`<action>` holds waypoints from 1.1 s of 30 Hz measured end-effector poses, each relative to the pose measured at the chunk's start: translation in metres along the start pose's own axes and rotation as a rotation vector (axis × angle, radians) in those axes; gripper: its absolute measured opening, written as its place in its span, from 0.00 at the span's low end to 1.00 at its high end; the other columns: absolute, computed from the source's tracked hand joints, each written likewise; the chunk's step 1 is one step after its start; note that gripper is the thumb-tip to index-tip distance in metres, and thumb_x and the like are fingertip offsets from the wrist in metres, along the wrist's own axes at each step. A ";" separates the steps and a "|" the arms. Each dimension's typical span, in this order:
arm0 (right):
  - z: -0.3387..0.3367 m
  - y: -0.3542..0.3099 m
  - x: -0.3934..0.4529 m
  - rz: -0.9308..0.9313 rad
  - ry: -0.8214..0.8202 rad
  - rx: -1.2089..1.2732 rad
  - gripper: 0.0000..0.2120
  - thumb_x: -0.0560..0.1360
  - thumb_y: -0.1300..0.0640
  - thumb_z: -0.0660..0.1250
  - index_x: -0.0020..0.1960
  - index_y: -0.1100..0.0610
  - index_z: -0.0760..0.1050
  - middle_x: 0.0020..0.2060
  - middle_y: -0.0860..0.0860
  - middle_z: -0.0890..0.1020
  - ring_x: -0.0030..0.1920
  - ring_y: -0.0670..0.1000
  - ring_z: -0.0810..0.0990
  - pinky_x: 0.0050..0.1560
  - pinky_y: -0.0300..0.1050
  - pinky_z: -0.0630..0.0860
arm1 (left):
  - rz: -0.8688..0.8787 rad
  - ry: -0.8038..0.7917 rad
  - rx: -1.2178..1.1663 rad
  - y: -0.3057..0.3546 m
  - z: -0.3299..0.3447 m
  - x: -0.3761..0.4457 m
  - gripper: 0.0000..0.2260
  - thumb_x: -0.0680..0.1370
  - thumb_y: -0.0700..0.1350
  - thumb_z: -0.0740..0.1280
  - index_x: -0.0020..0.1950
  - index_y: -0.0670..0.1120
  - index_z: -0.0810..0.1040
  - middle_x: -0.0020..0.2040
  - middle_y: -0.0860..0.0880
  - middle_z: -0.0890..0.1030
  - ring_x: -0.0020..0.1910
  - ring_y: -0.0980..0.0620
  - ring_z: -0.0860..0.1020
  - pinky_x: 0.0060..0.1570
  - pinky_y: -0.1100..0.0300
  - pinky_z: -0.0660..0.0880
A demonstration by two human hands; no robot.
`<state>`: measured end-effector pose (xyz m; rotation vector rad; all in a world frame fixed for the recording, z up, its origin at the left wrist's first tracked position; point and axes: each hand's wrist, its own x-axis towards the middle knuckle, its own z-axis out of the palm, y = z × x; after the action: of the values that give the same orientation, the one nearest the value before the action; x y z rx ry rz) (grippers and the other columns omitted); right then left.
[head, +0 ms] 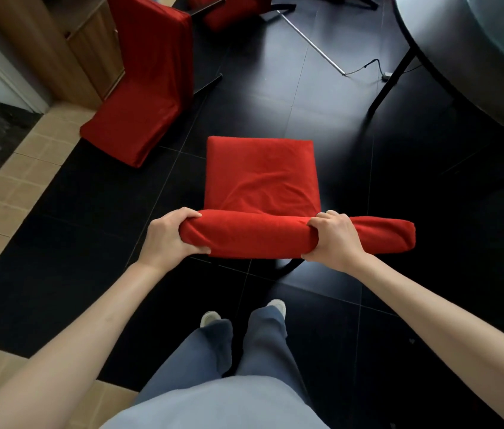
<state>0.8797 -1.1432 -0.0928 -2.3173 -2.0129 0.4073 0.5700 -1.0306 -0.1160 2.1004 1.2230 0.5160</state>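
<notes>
Hands on a chair dressed in a red cover (261, 181), viewed from above by the person standing behind it. The left hand (171, 235) curls its fingers over the top of the chair back (253, 239) at its left end, thumb underneath, bunching the cloth. The right hand (335, 239) clamps the same top edge farther along, fingers wrapped over and thumb below. Between the two hands the fabric lies smooth and rounded. Past the right hand a soft, blunt end (389, 236) of it juts out sideways, and it looks slack, though that is hard to confirm. Just beyond the hands is the seat (260, 156), square and padded, its cloth lightly creased.

The step appears to be settling the cover squarely on the chair back. Done well, the left hand would hold firm while the right draws the cloth across until the jutting end closes up. Both would then smooth downward evenly so no seam twists.

The cloth looks matte, soft and stretchy. The floor (89, 212) is glossy black tile. Well beyond the left hand stands a second chair (151, 88) in matching red. Well beyond the right hand is a round grey tabletop (448, 57) on thin dark legs.
</notes>
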 end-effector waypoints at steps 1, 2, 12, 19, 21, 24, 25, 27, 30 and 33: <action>0.004 -0.006 -0.006 0.003 -0.008 -0.003 0.21 0.58 0.47 0.79 0.45 0.56 0.79 0.40 0.49 0.80 0.44 0.52 0.75 0.47 0.47 0.70 | -0.002 0.000 -0.004 -0.005 0.000 -0.009 0.31 0.56 0.49 0.84 0.57 0.49 0.79 0.51 0.56 0.78 0.50 0.55 0.76 0.52 0.65 0.70; 0.008 -0.011 -0.012 0.010 -0.007 -0.002 0.21 0.58 0.47 0.79 0.45 0.56 0.79 0.40 0.49 0.80 0.44 0.52 0.75 0.48 0.47 0.70 | 0.003 -0.001 -0.009 -0.009 0.000 -0.016 0.31 0.56 0.49 0.84 0.57 0.49 0.79 0.51 0.56 0.78 0.50 0.55 0.76 0.52 0.64 0.70; 0.027 -0.051 -0.067 0.086 0.026 -0.015 0.20 0.59 0.46 0.80 0.44 0.56 0.80 0.39 0.48 0.79 0.43 0.50 0.74 0.48 0.46 0.69 | -0.030 -0.056 -0.031 -0.024 -0.014 -0.052 0.33 0.56 0.46 0.84 0.59 0.49 0.79 0.56 0.51 0.81 0.55 0.51 0.78 0.59 0.56 0.74; 0.035 -0.074 -0.101 0.135 0.021 0.029 0.20 0.58 0.47 0.80 0.44 0.56 0.80 0.39 0.48 0.79 0.44 0.51 0.76 0.49 0.47 0.71 | -0.061 -0.086 -0.015 -0.022 -0.023 -0.078 0.34 0.56 0.44 0.84 0.61 0.50 0.78 0.60 0.48 0.80 0.60 0.47 0.77 0.62 0.51 0.73; 0.040 -0.082 -0.111 0.145 0.036 0.043 0.20 0.57 0.47 0.80 0.43 0.56 0.80 0.38 0.48 0.79 0.43 0.52 0.76 0.49 0.48 0.72 | -0.072 -0.089 -0.014 -0.023 -0.027 -0.087 0.34 0.56 0.43 0.84 0.61 0.50 0.79 0.61 0.48 0.80 0.60 0.47 0.77 0.63 0.52 0.73; 0.049 -0.093 -0.125 0.158 0.045 0.053 0.20 0.57 0.46 0.80 0.42 0.56 0.79 0.36 0.47 0.78 0.42 0.51 0.75 0.47 0.47 0.71 | -0.083 -0.082 -0.009 -0.028 -0.030 -0.099 0.34 0.56 0.43 0.84 0.61 0.50 0.79 0.61 0.47 0.80 0.60 0.47 0.77 0.60 0.59 0.70; 0.051 -0.097 -0.130 0.164 0.045 0.052 0.20 0.57 0.46 0.80 0.42 0.56 0.79 0.36 0.47 0.78 0.42 0.51 0.75 0.47 0.47 0.71 | -0.085 -0.087 -0.006 -0.029 -0.031 -0.102 0.34 0.56 0.42 0.84 0.61 0.50 0.79 0.61 0.47 0.80 0.60 0.47 0.77 0.59 0.60 0.69; 0.056 -0.104 -0.141 0.176 0.052 0.062 0.21 0.57 0.46 0.80 0.43 0.56 0.79 0.37 0.48 0.78 0.43 0.52 0.76 0.47 0.47 0.71 | -0.091 -0.104 -0.005 -0.031 -0.034 -0.109 0.34 0.56 0.42 0.84 0.61 0.50 0.79 0.61 0.47 0.80 0.61 0.47 0.77 0.60 0.58 0.70; 0.061 -0.113 -0.152 0.189 0.069 0.057 0.22 0.58 0.47 0.80 0.47 0.56 0.80 0.40 0.49 0.80 0.45 0.52 0.76 0.49 0.47 0.70 | -0.095 -0.111 -0.022 -0.034 -0.037 -0.118 0.35 0.56 0.42 0.84 0.61 0.51 0.79 0.62 0.48 0.79 0.62 0.47 0.76 0.63 0.54 0.71; 0.061 -0.116 -0.157 0.233 0.049 0.052 0.27 0.59 0.46 0.80 0.55 0.55 0.79 0.47 0.49 0.80 0.50 0.52 0.75 0.54 0.47 0.70 | -0.090 -0.113 -0.022 -0.034 -0.038 -0.120 0.35 0.57 0.41 0.84 0.63 0.51 0.78 0.64 0.49 0.78 0.65 0.47 0.75 0.65 0.54 0.69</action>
<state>0.7348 -1.2868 -0.1014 -2.5109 -1.6954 0.4030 0.4670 -1.1106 -0.1137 2.0176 1.2348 0.3632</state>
